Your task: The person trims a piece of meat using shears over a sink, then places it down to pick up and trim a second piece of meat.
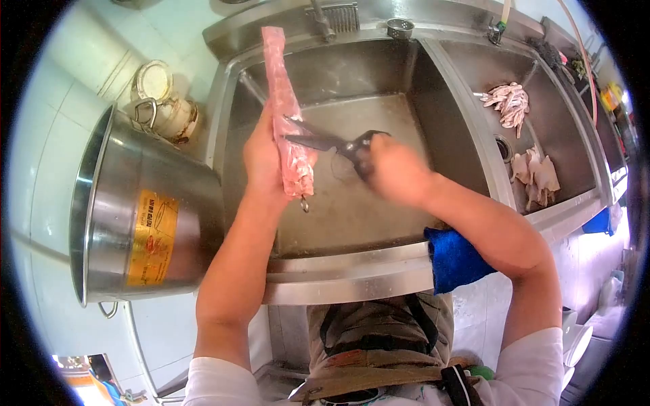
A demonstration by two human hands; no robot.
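Note:
My left hand [262, 150] is wrapped around a long piece of raw pink meat [292, 147], held lengthwise over the left sink basin. Whitish, lumpy flesh shows at its near end, where a small metal ring [305, 204] sticks out. In my right hand [398, 170] is a pair of black-handled scissors [318, 141], the fingers closed around the handles. Their blades are spread and point left, overlapping the meat beside my left fingers. The right hand is slightly blurred.
The steel left basin [352, 196] lies below my hands. In the right basin [467, 64] are a pile of pale strips [511, 105] and some pale flat pieces [536, 177]. A large steel pot [189, 223] stands at left. A blue cloth [457, 260] hangs over the front edge.

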